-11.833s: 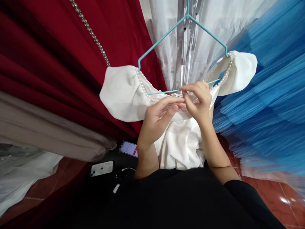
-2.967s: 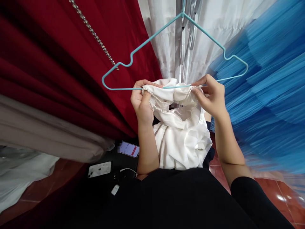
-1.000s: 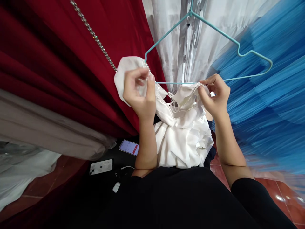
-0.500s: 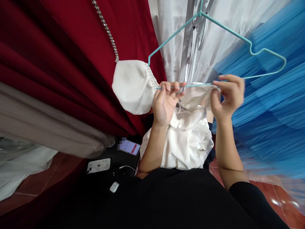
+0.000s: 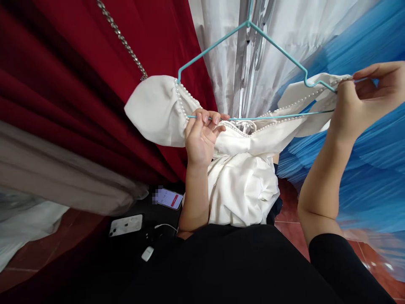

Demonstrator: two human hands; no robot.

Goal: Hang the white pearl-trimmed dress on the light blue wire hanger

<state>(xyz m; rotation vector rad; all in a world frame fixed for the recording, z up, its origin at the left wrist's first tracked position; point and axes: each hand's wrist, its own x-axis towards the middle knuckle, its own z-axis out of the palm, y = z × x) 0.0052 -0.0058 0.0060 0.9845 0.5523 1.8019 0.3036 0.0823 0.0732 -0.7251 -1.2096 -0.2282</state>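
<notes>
A white dress [image 5: 243, 181] with pearl-beaded edges lies bunched on my lap. Its upper part reaches up to a light-blue wire hanger [image 5: 218, 47]. One white sleeve [image 5: 155, 109] hangs over the hanger's left end. My left hand [image 5: 204, 137] is closed around the hanger's bottom bar, near that sleeve. Off to the right, my right hand [image 5: 367, 95] pinches the beaded edge of the other sleeve [image 5: 300, 95], pulled out around the hanger's right end. My right fingers partly hide that end.
Two phones [image 5: 125, 225] [image 5: 170, 198], a white cable and a small white case [image 5: 147, 253] rest on a black surface at lower left. Red curtains [image 5: 164, 38] hang at left, white fabric [image 5: 218, 46] behind the hanger, blue tulle [image 5: 373, 169] at right.
My right hand has moved right and up, drawing the beaded sleeve out to the hanger's right end. The hanger and my left hand have shifted slightly left in view, still together.
</notes>
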